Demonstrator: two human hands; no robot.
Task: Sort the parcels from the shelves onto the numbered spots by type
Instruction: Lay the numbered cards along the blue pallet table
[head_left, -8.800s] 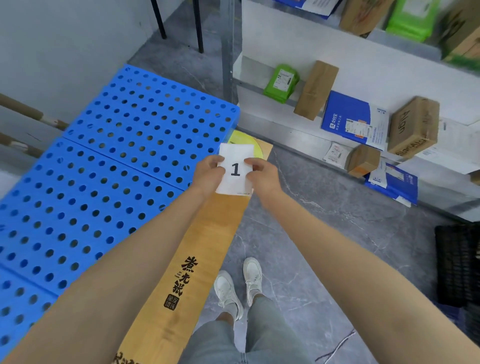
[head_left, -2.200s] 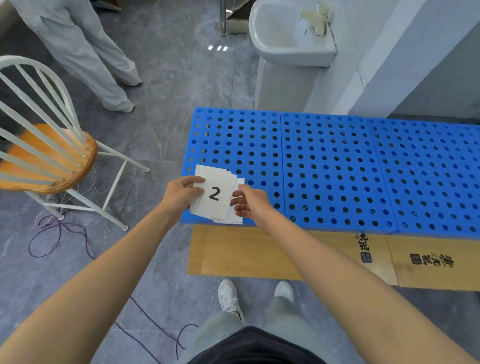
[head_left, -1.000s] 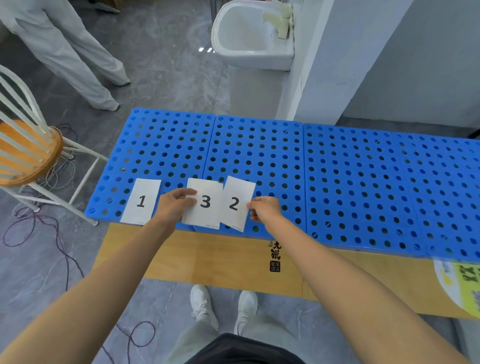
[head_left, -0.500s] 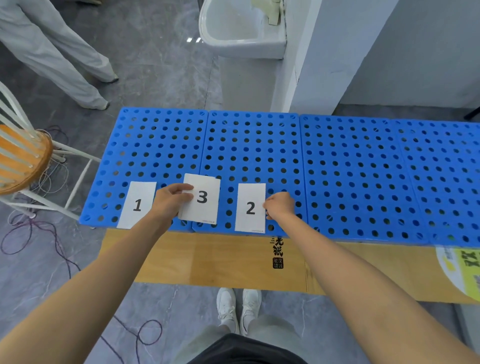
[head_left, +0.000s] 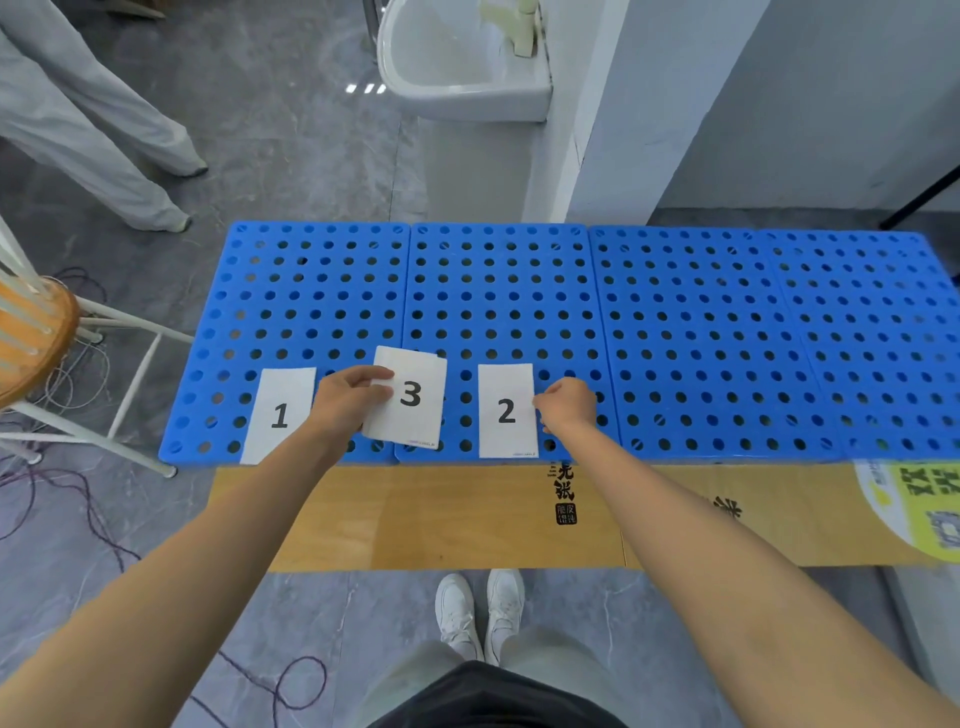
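Card 1 (head_left: 280, 413): flat on pallet (head_left: 701, 338), near-left corner.
Card 3 (head_left: 415, 400): tilted, between cards 1 and 2, pinched by left hand (head_left: 345, 402), thumb on top.
Card 2 (head_left: 506, 410): flat on pallet.
Right hand (head_left: 569, 405): fingers curled, touching card 2's right edge; cannot tell if gripping.
Cardboard (head_left: 441, 514): on floor along pallet's near side.

Both forearms bare from frame edge down to left hand (head_left: 348, 402) and right hand (head_left: 569, 408). Top (head_left: 493, 699): dark, near black, only front edge visible at bottom of frame. Trousers (head_left: 550, 657): pale grey-green, loose cut, plain cloth. Shoes (head_left: 460, 616): white low sneakers, white laces, rounded toes, pale soles.
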